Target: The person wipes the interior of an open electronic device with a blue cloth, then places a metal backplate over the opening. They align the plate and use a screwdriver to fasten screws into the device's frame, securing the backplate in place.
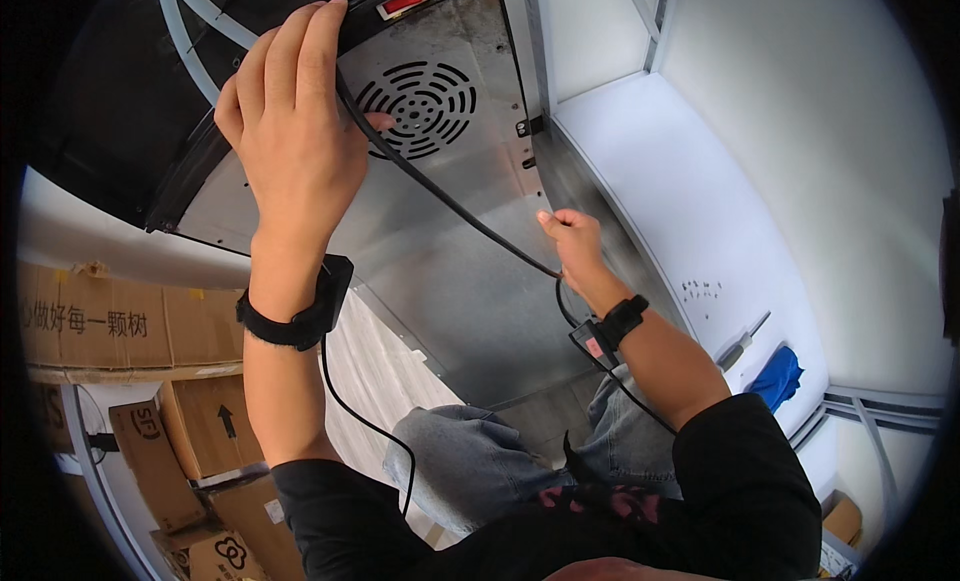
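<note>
My left hand [295,131] reaches up against the black upper edge of a metal-backed machine [455,246]. Its fingers are stretched out, with the thumb apart over the slotted round vent [417,111]. A thick black cable [450,203] passes in front of that thumb, and its upper end disappears behind the hand. Lower down to the right, my right hand [577,249] is closed around the cable, thumb pointing up; the cable loops down below it. Beside the left fingertips is a red rocker switch [404,1] on the machine's edge.
Pale hoses [190,46] curve over the machine's dark side. On the white shelf [690,201] at right lie several small screws [702,289], a screwdriver [742,343] and a crumpled blue cloth or bag [778,379]. Cardboard boxes [212,426] are stacked at lower left.
</note>
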{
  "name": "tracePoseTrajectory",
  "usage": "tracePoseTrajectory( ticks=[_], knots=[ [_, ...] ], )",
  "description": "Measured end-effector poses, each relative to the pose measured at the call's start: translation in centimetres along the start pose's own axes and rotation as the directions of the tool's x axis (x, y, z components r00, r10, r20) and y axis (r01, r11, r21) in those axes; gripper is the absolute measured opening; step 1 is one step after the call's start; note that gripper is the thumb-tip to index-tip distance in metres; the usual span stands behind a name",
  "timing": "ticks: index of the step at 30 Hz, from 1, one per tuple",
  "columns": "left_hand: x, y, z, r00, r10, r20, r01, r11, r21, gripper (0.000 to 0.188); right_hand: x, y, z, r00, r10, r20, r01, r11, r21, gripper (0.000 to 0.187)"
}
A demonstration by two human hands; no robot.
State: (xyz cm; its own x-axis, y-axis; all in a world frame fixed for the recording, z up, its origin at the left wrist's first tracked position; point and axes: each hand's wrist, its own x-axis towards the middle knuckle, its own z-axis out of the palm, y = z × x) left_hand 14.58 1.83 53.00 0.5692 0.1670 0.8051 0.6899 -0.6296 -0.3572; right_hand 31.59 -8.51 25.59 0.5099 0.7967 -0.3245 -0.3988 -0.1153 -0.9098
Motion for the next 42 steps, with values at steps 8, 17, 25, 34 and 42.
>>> tracePoseTrajectory(
  ticks=[8, 17, 25, 34, 42],
  knots=[
    [-0.1, 0.1, 0.1, 1.0, -0.009, 0.002, 0.009, 1.0, 0.004, 0.09, 1.2, 0.5, -0.4, 0.998, -0.061, 0.035, 0.065, 0.991, -0.119, 0.026],
    [0.2, -0.1, 0.0, 1.0, 0.004, 0.011, -0.004, 1.0, -0.019, 0.087, 3.0, -1.5, -2.6, 0.958, -0.287, -0.006, 0.283, 0.947, -0.154, 0.017],
    [0.0, -0.3, -0.1, 1.0, 0.007, 0.014, -0.007, 1.0, -0.011, 0.086, -3.0, -13.3, 1.5, 0.771, -0.625, 0.126, 0.609, 0.78, 0.145, 0.014],
    [0.2, -0.1, 0.0, 1.0, 0.014, 0.016, -0.015, 1.0, 0.019, 0.085, -1.7, -18.2, 6.6, 0.197, -0.98, 0.008, 0.953, 0.19, -0.235, 0.006],
    [0.4, 0.2, -0.1, 1.0, -0.005, -0.023, 0.004, 0.999, -0.052, 0.074, -1.0, -18.6, 7.8, 0.192, -0.98, -0.059, 0.924, 0.201, -0.325, 0.007]
  ],
)
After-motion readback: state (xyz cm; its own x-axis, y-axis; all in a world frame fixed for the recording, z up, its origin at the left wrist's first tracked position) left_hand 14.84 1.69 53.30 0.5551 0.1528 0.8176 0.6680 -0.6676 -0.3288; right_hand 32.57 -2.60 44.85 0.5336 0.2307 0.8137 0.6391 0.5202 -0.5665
